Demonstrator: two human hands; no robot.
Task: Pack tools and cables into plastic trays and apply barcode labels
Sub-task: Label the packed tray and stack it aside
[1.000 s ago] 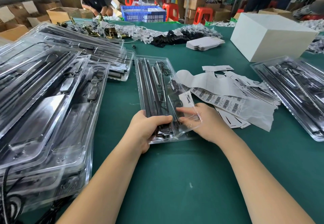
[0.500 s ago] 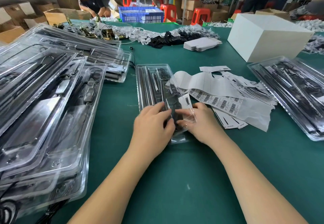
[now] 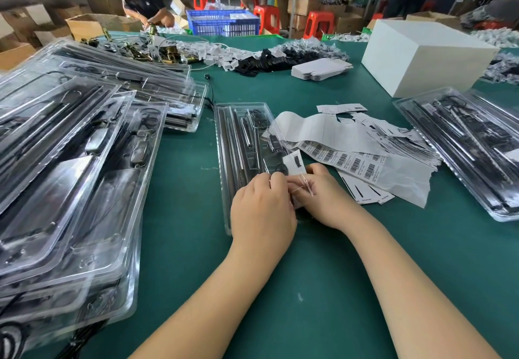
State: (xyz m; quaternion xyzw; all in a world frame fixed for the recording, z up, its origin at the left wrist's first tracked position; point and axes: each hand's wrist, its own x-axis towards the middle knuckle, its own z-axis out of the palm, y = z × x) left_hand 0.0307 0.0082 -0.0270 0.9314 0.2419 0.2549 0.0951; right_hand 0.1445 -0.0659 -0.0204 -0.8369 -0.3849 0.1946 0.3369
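A clear plastic tray with long black tools and a coiled cable lies on the green table in front of me. Its clear lid is raised along the right side. A small white card shows through the plastic near my fingers. My left hand rests palm down on the tray's near end, fingers bent at the lid's edge. My right hand pinches the lid's near right corner. Strips of barcode labels lie just right of the tray.
Stacks of filled clear trays crowd the left side; more trays lie at the right. A white box stands at the back right. Loose parts, black pieces and flat white cards lie across the far table. People work beyond it.
The tray was held tilted up off the table and now lies flat on it. Both hands have come together over its near right corner at the lid.
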